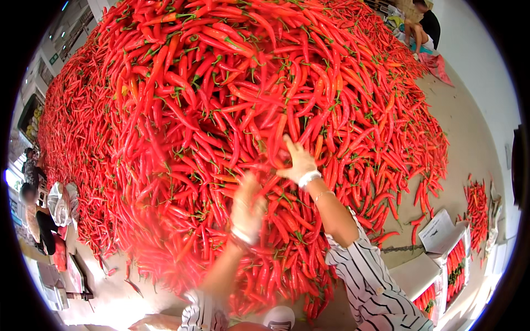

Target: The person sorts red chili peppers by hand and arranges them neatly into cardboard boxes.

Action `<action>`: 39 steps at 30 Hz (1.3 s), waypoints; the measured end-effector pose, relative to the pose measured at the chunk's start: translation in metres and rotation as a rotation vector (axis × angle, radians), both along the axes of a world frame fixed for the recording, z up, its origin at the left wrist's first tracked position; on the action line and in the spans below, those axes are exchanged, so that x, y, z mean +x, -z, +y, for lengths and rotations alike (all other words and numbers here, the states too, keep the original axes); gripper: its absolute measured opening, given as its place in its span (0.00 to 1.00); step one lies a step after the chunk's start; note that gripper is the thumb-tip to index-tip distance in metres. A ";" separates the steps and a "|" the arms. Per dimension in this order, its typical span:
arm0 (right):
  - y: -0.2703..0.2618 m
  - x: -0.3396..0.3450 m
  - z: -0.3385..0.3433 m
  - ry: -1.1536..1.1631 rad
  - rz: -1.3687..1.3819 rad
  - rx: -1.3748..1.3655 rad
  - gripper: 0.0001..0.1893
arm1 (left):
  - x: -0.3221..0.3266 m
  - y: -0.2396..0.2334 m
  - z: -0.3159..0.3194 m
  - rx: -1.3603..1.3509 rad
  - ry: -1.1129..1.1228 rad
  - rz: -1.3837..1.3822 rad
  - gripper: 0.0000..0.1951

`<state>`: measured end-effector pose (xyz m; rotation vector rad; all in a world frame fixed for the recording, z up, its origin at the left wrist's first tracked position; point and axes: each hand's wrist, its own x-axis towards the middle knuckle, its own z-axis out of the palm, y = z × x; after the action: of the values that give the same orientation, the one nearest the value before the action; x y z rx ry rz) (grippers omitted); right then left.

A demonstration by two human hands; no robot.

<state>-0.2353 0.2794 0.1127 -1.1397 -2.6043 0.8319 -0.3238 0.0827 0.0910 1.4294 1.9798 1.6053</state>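
A huge heap of red chili peppers (198,136) with green stems fills the middle of the view and rises in front of me. My right hand (300,163), in a pale glove, reaches onto its near slope. Its thumb and fingers are spread among the peppers, with no pepper clearly gripped. Lower and to the left, my left hand (248,207), also gloved, is over the heap. Motion blurs it, so I cannot make out whether it holds a pepper. Peppers around and left of it are blurred too.
Open cartons (414,273) packed with peppers stand at lower right, near a small pepper pile (476,211). A person (426,27) sits at upper right; another (35,219) sits at left by a white sack (62,202). My shoe (279,317) is at the heap's near edge.
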 end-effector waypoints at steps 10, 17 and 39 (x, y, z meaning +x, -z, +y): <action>0.046 0.068 -0.100 -0.506 -0.034 0.145 0.47 | -0.087 -0.097 0.193 -0.415 -0.276 1.027 0.41; 0.024 0.133 -0.119 -0.559 -0.018 0.310 0.39 | -0.020 -0.013 0.185 -0.806 -0.053 1.028 0.23; 0.049 0.141 -0.079 0.448 1.046 -0.896 0.14 | -0.040 -0.041 0.202 0.268 -0.115 0.307 0.27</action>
<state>-0.0942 0.2003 0.0634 -0.9402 -1.0690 1.8668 -0.3640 0.2851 0.1324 1.7850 2.1047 1.8549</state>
